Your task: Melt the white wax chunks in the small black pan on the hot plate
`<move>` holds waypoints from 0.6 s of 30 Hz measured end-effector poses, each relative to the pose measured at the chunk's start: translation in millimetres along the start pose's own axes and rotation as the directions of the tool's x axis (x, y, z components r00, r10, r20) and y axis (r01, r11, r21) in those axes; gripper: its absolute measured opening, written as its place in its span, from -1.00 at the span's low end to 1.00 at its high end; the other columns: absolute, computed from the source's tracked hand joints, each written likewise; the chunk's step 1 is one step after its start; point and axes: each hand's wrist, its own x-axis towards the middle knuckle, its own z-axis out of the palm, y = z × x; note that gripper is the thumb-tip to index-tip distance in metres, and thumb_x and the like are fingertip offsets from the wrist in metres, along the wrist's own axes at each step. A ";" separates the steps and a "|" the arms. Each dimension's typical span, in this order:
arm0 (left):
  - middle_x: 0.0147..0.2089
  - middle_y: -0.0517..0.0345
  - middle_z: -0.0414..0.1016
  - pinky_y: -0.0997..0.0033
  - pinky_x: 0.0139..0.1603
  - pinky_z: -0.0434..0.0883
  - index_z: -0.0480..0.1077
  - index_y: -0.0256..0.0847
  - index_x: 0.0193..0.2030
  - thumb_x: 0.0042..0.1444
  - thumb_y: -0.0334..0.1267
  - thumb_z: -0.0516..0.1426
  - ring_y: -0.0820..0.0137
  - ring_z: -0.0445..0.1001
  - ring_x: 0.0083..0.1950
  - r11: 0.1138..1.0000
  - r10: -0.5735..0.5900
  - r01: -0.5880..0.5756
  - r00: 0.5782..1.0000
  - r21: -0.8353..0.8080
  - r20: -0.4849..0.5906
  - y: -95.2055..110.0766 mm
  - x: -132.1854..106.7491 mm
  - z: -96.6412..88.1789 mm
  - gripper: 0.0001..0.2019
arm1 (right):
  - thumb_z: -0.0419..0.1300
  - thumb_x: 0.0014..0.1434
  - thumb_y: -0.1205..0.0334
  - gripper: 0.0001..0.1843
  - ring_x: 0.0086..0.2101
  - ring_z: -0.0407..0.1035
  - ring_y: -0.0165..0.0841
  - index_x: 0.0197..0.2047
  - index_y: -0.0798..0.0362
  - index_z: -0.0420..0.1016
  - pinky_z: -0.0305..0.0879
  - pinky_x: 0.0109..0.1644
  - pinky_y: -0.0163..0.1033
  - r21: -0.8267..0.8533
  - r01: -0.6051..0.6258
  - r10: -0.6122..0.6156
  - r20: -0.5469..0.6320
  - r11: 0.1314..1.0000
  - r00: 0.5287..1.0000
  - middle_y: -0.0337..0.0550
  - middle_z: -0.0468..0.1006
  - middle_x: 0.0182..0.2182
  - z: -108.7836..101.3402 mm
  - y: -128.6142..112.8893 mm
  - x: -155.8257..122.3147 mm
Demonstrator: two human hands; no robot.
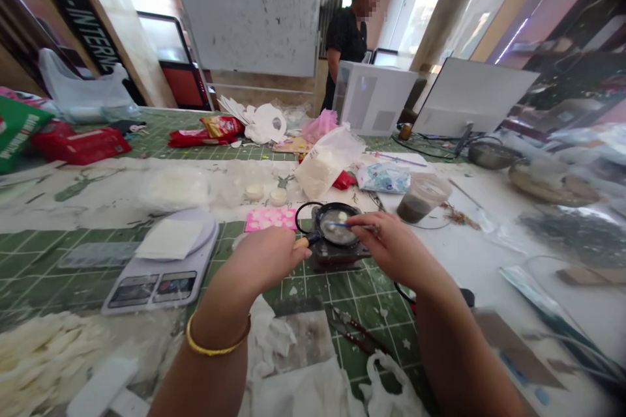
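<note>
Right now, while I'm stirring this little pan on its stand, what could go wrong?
1. The pan sits on a small stand, steadied only by your left hand on its handle; a firm stir could tip it onto the green mat.
2. Your right hand holds the stirring stick low over the pan; it could dip into the contents.
3. The plastic cup stands close beyond that hand; a sweep might knock it over.
</note>
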 end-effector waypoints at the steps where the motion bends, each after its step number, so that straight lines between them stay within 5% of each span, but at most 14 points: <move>1: -0.44 0.02 0.46 0.41 -0.49 0.16 0.38 -0.21 -0.47 0.03 0.05 -0.13 0.33 0.38 -0.47 1.000 0.003 -0.003 1.000 -0.005 -0.002 -0.5 0.0 0.4 -0.57 | -0.08 0.18 0.17 -0.70 -0.17 0.32 -0.30 -0.17 0.00 0.43 0.13 -0.03 -0.11 -0.036 -0.032 0.031 -0.021 0.999 0.999 -0.15 0.51 -0.24 0.1 1.0 0.5; 8: -0.46 0.00 0.45 0.40 -0.51 0.15 0.37 -0.22 -0.49 0.04 0.10 -0.17 0.33 0.37 -0.48 1.000 -0.004 0.004 1.000 -0.019 -0.010 -2.9 -4.4 -2.1 -0.52 | -0.08 0.18 0.15 -0.71 -0.17 0.31 -0.34 -0.17 -0.05 0.42 0.15 -0.06 -0.16 0.001 0.002 -0.002 0.029 1.000 1.000 -0.20 0.50 -0.24 -3.3 -0.3 -2.3; 12: -0.48 0.03 0.44 0.40 -0.51 0.14 0.37 -0.21 -0.52 0.03 0.12 -0.17 0.33 0.36 -0.48 0.999 -0.017 0.017 1.000 -0.027 0.003 -4.3 -8.1 -5.6 -0.51 | -0.08 0.18 0.15 -0.70 -0.20 0.32 -0.29 -0.21 0.02 0.44 0.13 -0.05 -0.11 -0.085 -0.067 0.064 -0.037 0.994 0.997 -0.12 0.51 -0.27 -3.6 1.6 -0.9; 18: -0.48 0.06 0.44 0.41 -0.53 0.12 0.34 -0.20 -0.52 0.02 0.08 -0.12 0.36 0.35 -0.49 1.000 -0.023 0.023 1.000 -0.015 -0.003 -3.8 -9.5 -6.4 -0.57 | -0.09 0.18 0.14 -0.69 -0.17 0.31 -0.33 -0.12 -0.06 0.41 0.17 -0.07 -0.16 -0.003 0.003 -0.003 0.050 1.000 0.999 -0.18 0.49 -0.23 -2.2 1.8 -1.8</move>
